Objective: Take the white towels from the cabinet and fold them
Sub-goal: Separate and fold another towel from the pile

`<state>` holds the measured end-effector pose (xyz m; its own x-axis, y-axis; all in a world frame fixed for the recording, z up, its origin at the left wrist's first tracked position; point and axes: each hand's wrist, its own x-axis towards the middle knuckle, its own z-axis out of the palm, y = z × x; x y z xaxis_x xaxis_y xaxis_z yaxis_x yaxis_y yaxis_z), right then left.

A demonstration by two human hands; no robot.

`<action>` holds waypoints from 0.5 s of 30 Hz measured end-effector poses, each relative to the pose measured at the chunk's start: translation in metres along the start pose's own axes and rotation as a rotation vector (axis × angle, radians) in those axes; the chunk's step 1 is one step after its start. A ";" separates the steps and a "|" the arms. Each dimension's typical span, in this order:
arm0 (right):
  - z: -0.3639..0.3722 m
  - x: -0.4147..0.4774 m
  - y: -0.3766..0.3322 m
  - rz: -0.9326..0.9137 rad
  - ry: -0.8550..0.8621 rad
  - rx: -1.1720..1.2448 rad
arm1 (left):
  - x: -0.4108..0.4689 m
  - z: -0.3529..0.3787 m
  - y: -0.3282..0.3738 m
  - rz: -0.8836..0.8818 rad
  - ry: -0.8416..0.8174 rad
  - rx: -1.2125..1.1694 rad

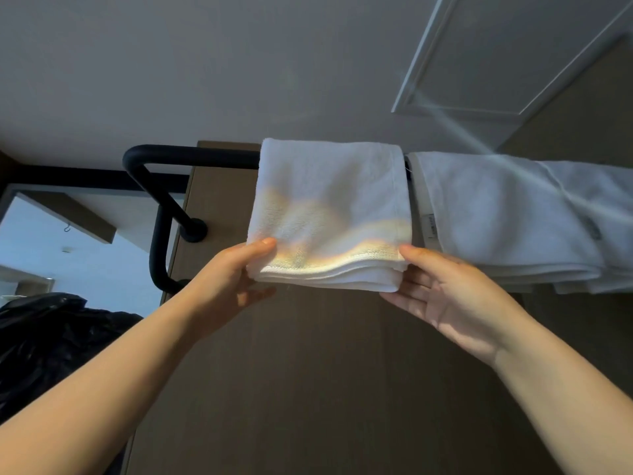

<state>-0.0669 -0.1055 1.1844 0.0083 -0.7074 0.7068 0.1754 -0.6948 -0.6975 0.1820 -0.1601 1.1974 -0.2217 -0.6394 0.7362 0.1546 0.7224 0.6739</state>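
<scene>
A folded white towel (pixel 329 207) rests at the black rail (pixel 154 159) at 12 o'clock, left hand (pixel 239 272) and right hand (pixel 445 296) each pinching a lower corner; more towels (pixel 496 214) at 3 o'clock suggest folding is well along

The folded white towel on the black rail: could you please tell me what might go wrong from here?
1. The left hand and right hand pinch only the lower corners of the folded towel, so its stacked layers could slip apart and undo the fold.
2. It hangs close beside the neighbouring towels on the black rail; pulling it may drag them along.
</scene>
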 end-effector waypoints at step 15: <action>0.025 0.020 0.001 -0.260 0.303 0.002 | -0.006 -0.004 0.001 0.233 0.185 0.233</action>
<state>-0.0421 -0.1170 1.2004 -0.3276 -0.5145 0.7924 0.1356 -0.8557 -0.4995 0.1875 -0.1565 1.1934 -0.0251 -0.4721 0.8812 -0.0471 0.8810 0.4707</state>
